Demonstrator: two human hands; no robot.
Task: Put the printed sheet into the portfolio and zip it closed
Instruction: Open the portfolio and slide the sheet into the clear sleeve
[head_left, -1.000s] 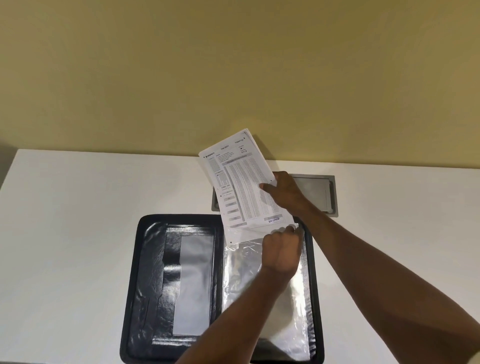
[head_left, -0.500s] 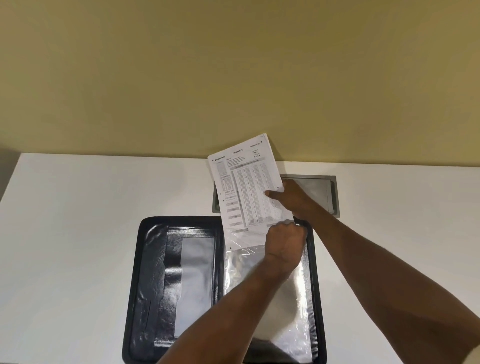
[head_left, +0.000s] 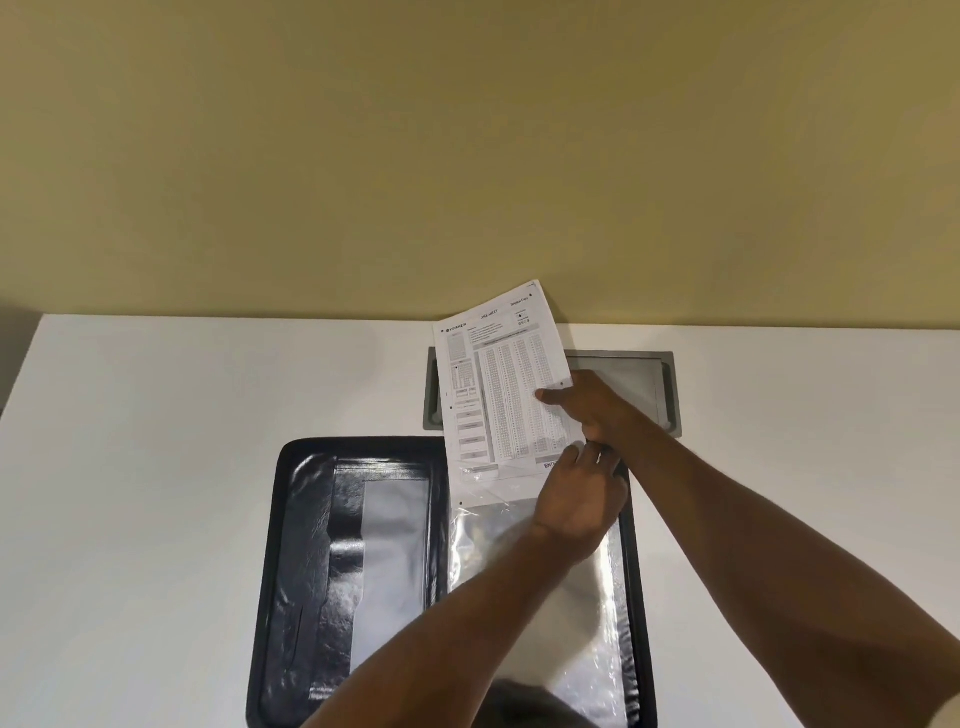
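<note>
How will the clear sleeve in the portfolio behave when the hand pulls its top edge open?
The sleeve looks thin and floppy: it is wrinkled and glossy, so it may buckle rather than stay open. It probably feels slippery too. The left hand pinches near its top corner while the right hand holds the sheet.

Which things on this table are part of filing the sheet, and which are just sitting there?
Part of the job:
printed sheet, held by the right hand
open portfolio
clear sleeve inside it, top edge held by the left hand

Just there:
grey recessed panel in the table
</note>
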